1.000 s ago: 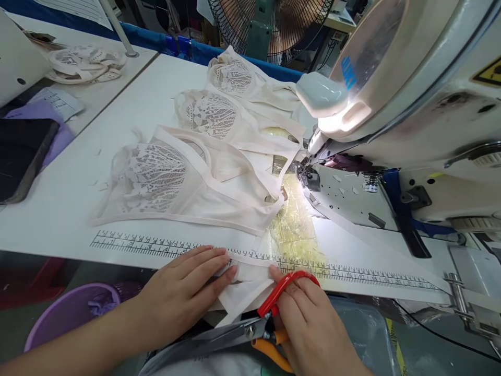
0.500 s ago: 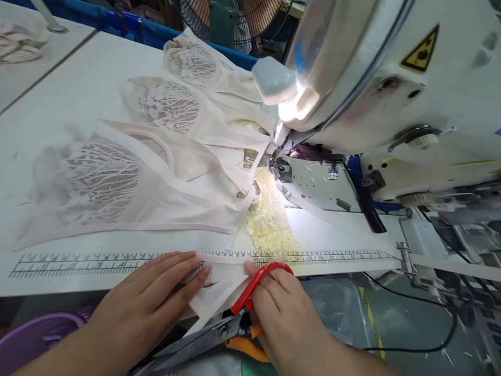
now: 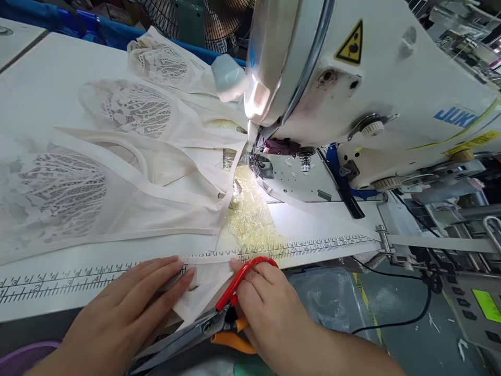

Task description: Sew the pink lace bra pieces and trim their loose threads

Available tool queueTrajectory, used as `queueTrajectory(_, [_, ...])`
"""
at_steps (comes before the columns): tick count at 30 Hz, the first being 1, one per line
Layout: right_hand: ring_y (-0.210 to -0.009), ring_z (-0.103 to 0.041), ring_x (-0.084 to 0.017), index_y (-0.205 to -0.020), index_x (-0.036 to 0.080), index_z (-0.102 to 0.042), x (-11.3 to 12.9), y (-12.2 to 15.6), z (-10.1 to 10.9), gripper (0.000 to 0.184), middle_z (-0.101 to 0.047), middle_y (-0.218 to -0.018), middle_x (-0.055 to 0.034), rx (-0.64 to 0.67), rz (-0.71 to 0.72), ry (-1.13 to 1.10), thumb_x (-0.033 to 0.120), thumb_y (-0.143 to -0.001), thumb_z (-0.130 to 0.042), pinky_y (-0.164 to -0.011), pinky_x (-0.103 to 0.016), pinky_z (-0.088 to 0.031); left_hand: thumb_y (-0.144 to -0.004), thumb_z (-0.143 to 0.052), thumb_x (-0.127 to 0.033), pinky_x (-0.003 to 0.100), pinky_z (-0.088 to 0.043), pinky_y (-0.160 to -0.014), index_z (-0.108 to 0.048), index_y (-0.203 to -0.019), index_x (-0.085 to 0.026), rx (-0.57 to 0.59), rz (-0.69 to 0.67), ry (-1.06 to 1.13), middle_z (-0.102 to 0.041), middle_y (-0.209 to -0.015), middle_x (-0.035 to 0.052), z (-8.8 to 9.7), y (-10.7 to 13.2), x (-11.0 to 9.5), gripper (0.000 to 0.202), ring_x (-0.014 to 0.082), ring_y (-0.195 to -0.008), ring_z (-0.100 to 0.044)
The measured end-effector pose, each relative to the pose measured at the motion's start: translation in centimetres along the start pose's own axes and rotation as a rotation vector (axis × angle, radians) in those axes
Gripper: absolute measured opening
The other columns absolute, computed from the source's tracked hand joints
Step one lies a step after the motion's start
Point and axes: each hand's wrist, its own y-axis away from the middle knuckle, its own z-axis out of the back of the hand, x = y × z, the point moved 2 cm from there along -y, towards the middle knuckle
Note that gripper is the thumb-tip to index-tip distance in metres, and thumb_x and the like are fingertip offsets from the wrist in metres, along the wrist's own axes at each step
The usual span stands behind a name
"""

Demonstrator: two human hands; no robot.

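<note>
A white fabric piece (image 3: 207, 286) lies with its top edge along the printed ruler (image 3: 313, 247) and hangs over the table's front edge. My left hand (image 3: 135, 300) holds the piece's left end at the ruler, fingers extended together and thumb close below them. At the other end, my right hand (image 3: 270, 303) has thumb and forefinger at the fabric edge. That same hand carries scissors (image 3: 209, 325) with red and orange handles, their blades pointing down-left. Beyond the hands, white bras with lace cups (image 3: 66, 190) spread leftward from the needle area, joined by a narrow band.
A JUKI sewing machine (image 3: 309, 94) with a lit lamp stands at right. Yellowish clear tape (image 3: 250, 211) covers the table before it. White tape (image 3: 442, 243) runs through a metal guide (image 3: 383, 239). A fan (image 3: 223, 21) is behind; a purple basket (image 3: 29, 356) sits lower left.
The view has shifted to the right, so the table and machine appear farther left. My hands keep their places on the fabric and ruler, and the scissors stay in my right hand.
</note>
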Motion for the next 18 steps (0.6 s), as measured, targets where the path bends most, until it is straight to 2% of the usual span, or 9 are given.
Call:
queueTrajectory(3, [-0.069, -0.057, -0.020, -0.082, 0.006, -0.062, 0.1, -0.1, 0.1, 0.032, -0.064, -0.070, -0.0108, -0.011, 0.002, 0.019, 0.000, -0.087, -0.032, -0.069, -0.033, -0.052, -0.092, -0.045, -0.015, 0.037, -0.034, -0.105, -0.031, -0.142, -0.028, -0.020, -0.017, -0.010, -0.057, -0.120, 0.0076, 0.0, 0.1, 0.0, 0.053, 0.0235, -0.115, -0.051])
queueTrajectory(6, [-0.068, -0.056, -0.020, -0.081, 0.009, -0.061, 0.1, -0.1, 0.0, 0.027, -0.063, -0.068, -0.0092, -0.051, 0.005, -0.005, 0.001, -0.086, -0.036, -0.069, -0.033, -0.051, -0.092, -0.043, -0.017, 0.037, -0.039, -0.102, -0.045, -0.134, -0.026, -0.070, -0.025, -0.036, -0.060, -0.118, 0.0069, -0.1, 0.0, -0.1, 0.042, 0.0237, -0.113, -0.054])
queueTrajectory(8, [-0.065, -0.054, -0.019, -0.075, 0.013, -0.058, -0.1, 0.1, -0.2, 0.026, -0.060, -0.064, -0.0074, -0.101, -0.010, -0.076, 0.003, -0.084, -0.037, -0.064, -0.032, -0.050, -0.092, -0.043, -0.017, 0.039, -0.042, -0.100, -0.053, -0.125, -0.023, -0.107, -0.019, -0.063, -0.062, -0.115, 0.0073, -0.3, -0.1, -0.3, 0.035, 0.0243, -0.111, -0.056])
queueTrajectory(11, [-0.058, -0.049, -0.018, -0.066, 0.018, -0.052, -0.4, 0.3, -0.4, 0.023, -0.055, -0.060, -0.0051, -0.147, -0.046, -0.133, 0.007, -0.080, -0.038, -0.051, -0.029, -0.042, -0.090, -0.044, -0.015, 0.043, -0.042, -0.099, -0.057, -0.118, -0.022, -0.176, 0.014, -0.073, -0.062, -0.114, 0.0093, -0.6, 0.1, -0.9, 0.031, 0.0254, -0.110, -0.056])
queueTrajectory(13, [-0.057, -0.048, -0.018, -0.068, 0.019, -0.051, -0.5, 0.4, -0.5, 0.014, -0.055, -0.062, -0.0047, -0.096, -0.055, -0.153, 0.013, -0.079, -0.045, -0.049, -0.028, -0.039, -0.090, -0.045, -0.016, 0.046, -0.043, -0.098, -0.057, -0.114, -0.022, -0.227, 0.055, -0.001, -0.061, -0.115, 0.0103, -0.7, 0.4, -1.7, 0.028, 0.0267, -0.113, -0.054])
queueTrajectory(15, [-0.059, -0.050, -0.017, -0.072, 0.018, -0.052, -0.3, 0.5, -0.6, 0.004, -0.057, -0.067, -0.0049, -0.006, -0.057, -0.184, 0.018, -0.076, -0.053, -0.050, -0.027, -0.040, -0.089, -0.043, -0.019, 0.044, -0.046, -0.095, -0.058, -0.107, -0.022, -0.271, 0.120, 0.139, -0.062, -0.110, 0.0104, -0.6, 0.8, -3.0, 0.023, 0.0263, -0.112, -0.054])
queueTrajectory(18, [-0.057, -0.048, -0.015, -0.069, 0.020, -0.047, 1.0, 0.6, -0.9, 0.010, -0.055, -0.065, -0.0021, 0.122, -0.062, -0.233, 0.018, -0.069, -0.057, -0.051, -0.025, -0.038, -0.089, -0.036, -0.018, 0.033, -0.052, -0.076, -0.059, -0.088, -0.022, -0.252, 0.252, 0.390, -0.064, -0.086, 0.0057, -0.4, 1.7, -5.3, 0.023, 0.0201, -0.087, -0.061])
